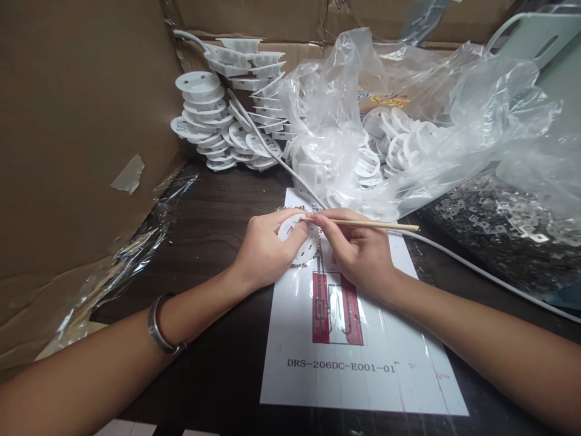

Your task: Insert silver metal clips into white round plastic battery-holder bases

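My left hand (270,248) is closed on a round white plastic disc (307,249) with small slots, its thumb lying across the face. In my right hand (363,251) is a thin wooden stick (376,224), pinched between thumb and fingers. The stick's left end meets the disc near its upper edge; what the tip touches there is hidden by my fingers. Both hands are above a printed sheet (308,381) with a red and white drawing. Small metal bits show around the disc's edge, too small to make out fully.
Stacks of white discs (200,115) stand at the back left. A clear plastic bag (336,115) of loose discs lies behind my hands. To the right is a bag of small metal plates (508,218). A grey cable (476,272) crosses the table, and a cardboard wall (82,121) rises at left.
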Demonstrator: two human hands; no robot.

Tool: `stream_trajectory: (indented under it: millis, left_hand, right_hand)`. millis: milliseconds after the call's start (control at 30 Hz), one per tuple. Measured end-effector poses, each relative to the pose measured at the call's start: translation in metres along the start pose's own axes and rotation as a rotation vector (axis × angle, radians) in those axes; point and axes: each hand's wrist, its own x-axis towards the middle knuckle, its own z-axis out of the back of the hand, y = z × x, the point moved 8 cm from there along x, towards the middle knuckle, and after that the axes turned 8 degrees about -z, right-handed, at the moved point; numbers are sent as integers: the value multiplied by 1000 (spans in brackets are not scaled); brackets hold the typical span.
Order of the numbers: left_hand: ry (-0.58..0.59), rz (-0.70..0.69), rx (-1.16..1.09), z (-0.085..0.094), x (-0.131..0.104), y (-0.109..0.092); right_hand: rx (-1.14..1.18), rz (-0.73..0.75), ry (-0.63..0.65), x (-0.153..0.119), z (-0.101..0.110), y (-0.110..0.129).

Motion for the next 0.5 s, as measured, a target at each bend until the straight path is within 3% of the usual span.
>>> stream_trajectory:
  millis: [167, 500]
  left_hand:
    - [-27, -19, -28, 2, 0, 0]
    - [-41, -19, -118, 4, 0, 1]
  right_hand:
    - [-51, 104, -12, -1, 1, 10]
    - [-43, 126, -16, -3, 3, 13]
